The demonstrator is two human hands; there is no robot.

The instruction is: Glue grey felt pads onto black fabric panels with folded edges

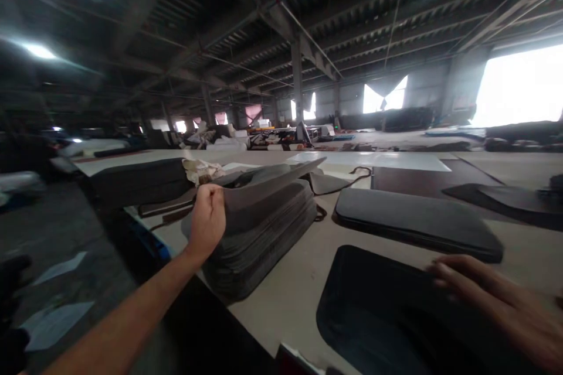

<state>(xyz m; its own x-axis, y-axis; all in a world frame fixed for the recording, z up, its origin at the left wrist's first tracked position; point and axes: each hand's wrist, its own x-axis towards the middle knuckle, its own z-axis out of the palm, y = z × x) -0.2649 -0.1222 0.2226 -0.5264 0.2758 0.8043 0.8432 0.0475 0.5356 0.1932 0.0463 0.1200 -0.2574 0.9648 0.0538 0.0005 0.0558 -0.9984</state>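
My left hand [207, 221] pinches the near corner of a dark grey fabric panel [264, 183], lifting that side off the stack of cut panels [272, 231]. The stack has rounded corners and many thin layers. At the lower right, my right hand [505, 304] hovers over or lightly touches a black rounded panel [365, 299]; I cannot tell which. Its fingers are stretched out and hold nothing I can see. Just behind that panel lies a lower pile of dark grey panels [413, 217].
A dark block-like stack [141, 181] and a crumpled cream cloth [200, 170] sit at the table's left. Dark fabric pieces [505, 202] lie at the right. A clear sheet [373, 160] spans the back. The table's left edge drops to a floor with papers [57, 322].
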